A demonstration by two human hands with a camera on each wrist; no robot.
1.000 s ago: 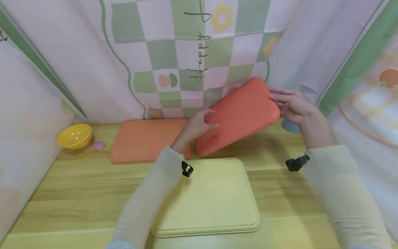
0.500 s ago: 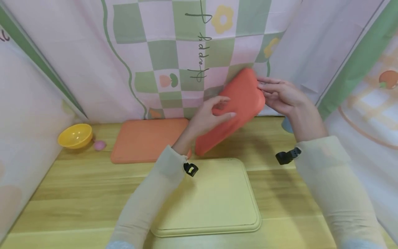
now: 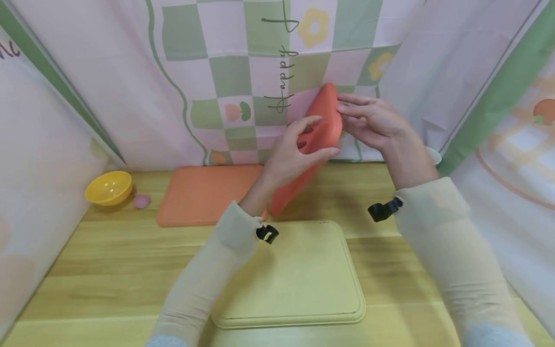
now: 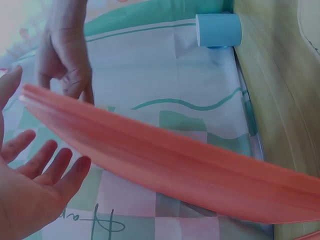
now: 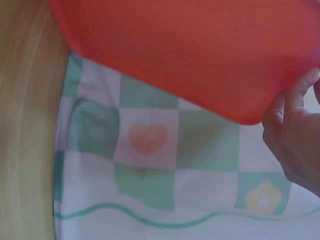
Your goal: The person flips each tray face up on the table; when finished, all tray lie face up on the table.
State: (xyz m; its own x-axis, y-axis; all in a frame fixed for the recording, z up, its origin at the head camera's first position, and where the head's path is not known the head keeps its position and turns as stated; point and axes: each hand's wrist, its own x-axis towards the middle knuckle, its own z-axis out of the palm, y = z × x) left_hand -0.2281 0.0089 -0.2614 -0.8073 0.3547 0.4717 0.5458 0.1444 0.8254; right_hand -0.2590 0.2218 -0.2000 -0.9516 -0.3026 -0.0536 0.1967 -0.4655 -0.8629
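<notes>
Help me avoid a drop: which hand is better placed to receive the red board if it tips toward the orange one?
Probably the left hand: it sits open on the orange board's side of the red board; the right hand touches the opposite side.

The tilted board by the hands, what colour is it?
The tilted board is plain red; the right wrist view shows it best.

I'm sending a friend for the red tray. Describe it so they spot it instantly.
Find the checked cloth behind the wooden table. In front of it, between the left hand and right hand, is the red tray. The orange tray and pale yellow tray lie flat; this one is tilted up.
</notes>
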